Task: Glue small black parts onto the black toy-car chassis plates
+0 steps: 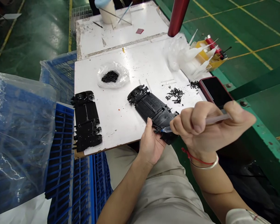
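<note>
My left hand grips the near end of a black model car chassis, thumb on top, tilted over the table's front edge. Fingers wrapped, my right hand holds a slim, pale, translucent syringe, its thumb at the rear end. Its bluish tip meets the chassis close to my left thumb; whether anything comes out cannot be seen. A second black chassis lies at the table's left edge. Small black parts are heaped beyond the held chassis.
A plastic bag of small black pieces sits on the white table. At right are a phone, white nozzle bottles and a yellow box. Blue crates stand left; a red cylinder rises at the back.
</note>
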Tool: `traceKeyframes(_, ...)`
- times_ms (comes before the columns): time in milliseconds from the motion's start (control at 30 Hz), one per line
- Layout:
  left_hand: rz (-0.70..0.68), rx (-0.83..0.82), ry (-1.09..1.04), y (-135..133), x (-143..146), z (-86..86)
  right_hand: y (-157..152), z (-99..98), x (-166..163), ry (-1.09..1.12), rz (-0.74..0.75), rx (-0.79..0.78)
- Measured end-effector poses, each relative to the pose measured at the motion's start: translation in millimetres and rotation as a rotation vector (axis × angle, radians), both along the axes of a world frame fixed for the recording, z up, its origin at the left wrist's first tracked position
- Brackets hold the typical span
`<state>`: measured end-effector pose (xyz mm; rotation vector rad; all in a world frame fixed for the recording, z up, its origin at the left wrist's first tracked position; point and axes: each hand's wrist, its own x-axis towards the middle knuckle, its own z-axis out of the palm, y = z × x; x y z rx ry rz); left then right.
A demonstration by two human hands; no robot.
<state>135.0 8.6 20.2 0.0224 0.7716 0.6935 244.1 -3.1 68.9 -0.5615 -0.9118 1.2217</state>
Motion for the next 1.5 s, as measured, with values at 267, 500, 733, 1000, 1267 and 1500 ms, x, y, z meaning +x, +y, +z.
traceKeyframes(267, 0.014, 0.013, 0.076, 1, 0, 4.9, 7, -5.5, 3, -0.055, 0.257, 0.236)
traceKeyframes(500, -0.017, 0.077, -0.015, 1, -1, -0.3, 2, -3.2, 12, 0.067, 0.307, 0.285)
traceKeyframes(733, -0.050, 0.042, -0.054, -2, -9, -2.9, 0, 22.9, 57, 0.097, -0.371, 0.107)
traceKeyframes(1000, 0.077, 0.099, -0.016, -28, -36, -1.6, 64, 47.3, 122, -0.343, -0.867, 0.072)
traceKeyframes(1267, 0.091, -0.019, 0.097, -47, -52, -29.2, 140, 15.8, 161, -0.886, -0.929, -0.277)
traceKeyframes(1500, 0.160, -0.114, 0.111, -51, -60, -36.9, 115, 25.4, 150, -1.015, -1.298, -0.246)
